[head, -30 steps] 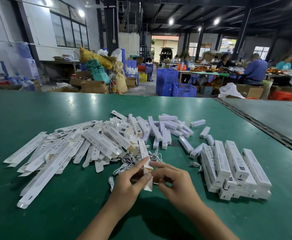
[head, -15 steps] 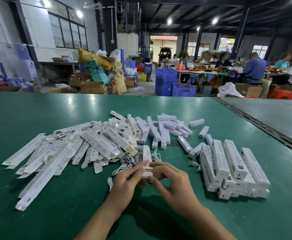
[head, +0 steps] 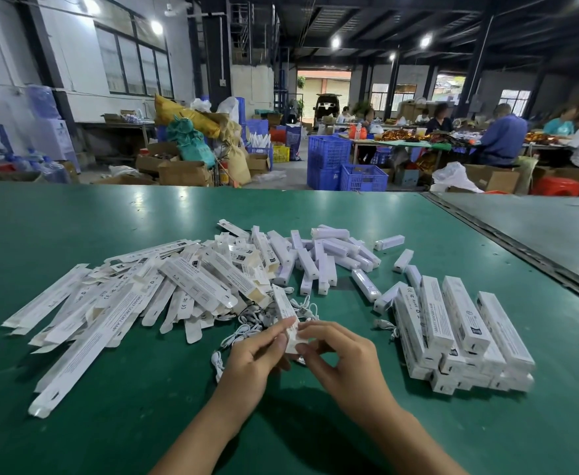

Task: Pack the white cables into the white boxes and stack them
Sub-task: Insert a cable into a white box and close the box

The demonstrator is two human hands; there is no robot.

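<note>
A long white box point(head: 285, 310) points away from me, its near end held between both hands. My left hand point(head: 253, 358) pinches it from the left with thumb and forefinger. My right hand point(head: 341, 359) pinches the near flap end from the right. Loose white cables point(head: 247, 332) lie on the green table point(head: 144, 423) just beyond and left of my hands. A stack of packed white boxes point(head: 459, 337) stands to the right. Flat unfolded boxes point(head: 116, 303) are heaped on the left.
Several small white lamp units point(head: 329, 258) lie scattered behind the heap. One more cable point(head: 385, 325) lies beside the stack. A seam point(head: 507, 248) divides this table from a grey one on the right. Crates, cartons and seated workers fill the far room.
The box has tilted down from upright to lie pointing away from me, and both hands have shifted slightly with it, still pinching its near end.
</note>
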